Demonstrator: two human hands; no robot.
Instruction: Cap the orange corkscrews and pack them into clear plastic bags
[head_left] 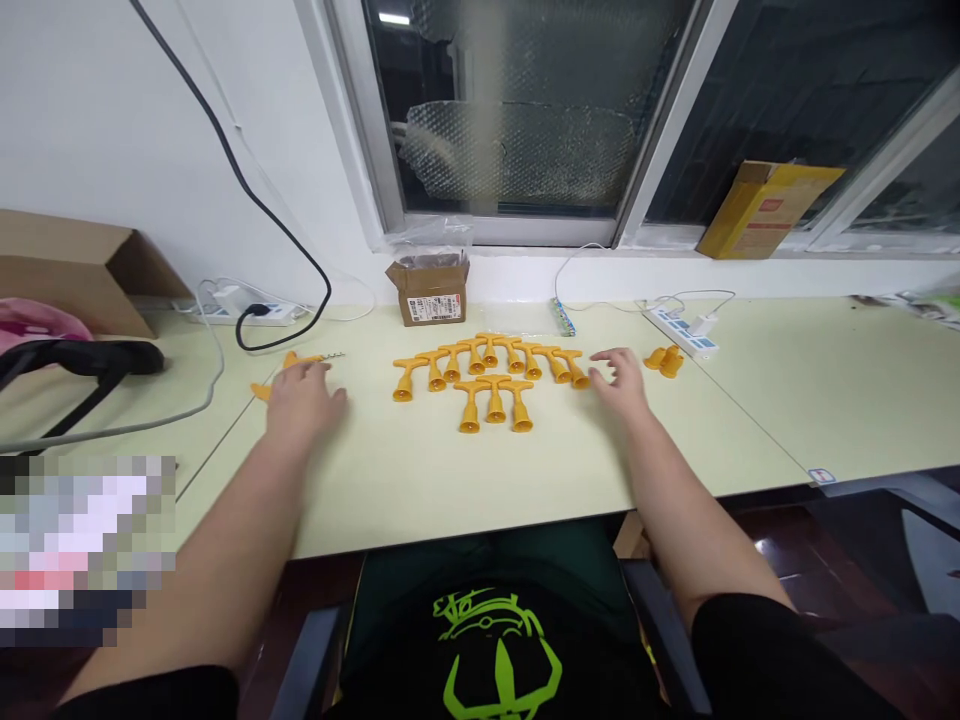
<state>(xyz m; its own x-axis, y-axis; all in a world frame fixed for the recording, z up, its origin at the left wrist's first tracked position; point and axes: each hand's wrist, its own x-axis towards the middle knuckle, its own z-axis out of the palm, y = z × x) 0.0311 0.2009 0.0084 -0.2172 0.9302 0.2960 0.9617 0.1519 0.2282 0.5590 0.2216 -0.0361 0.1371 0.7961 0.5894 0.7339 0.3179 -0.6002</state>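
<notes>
Several yellow T-handled pieces with flared cups point(489, 352) stand side by side in an arc at the table's middle. A shorter row of three point(496, 402) is in front of them. My left hand point(302, 400) is over a yellow handle with a metal screw point(322, 358), its fingers partly spread; whether it touches the handle is unclear. At the arc's right end, my right hand point(621, 382) has its fingers apart and holds nothing. Two yellow cups point(664, 360) lie to its right.
An open small carton point(433, 292) stands by the wall. Power strips point(684, 332) lie at both sides with cables. A black cable point(225, 140) hangs at the left, near a large cardboard box point(67, 265). A yellow-taped box point(769, 210) leans on the window.
</notes>
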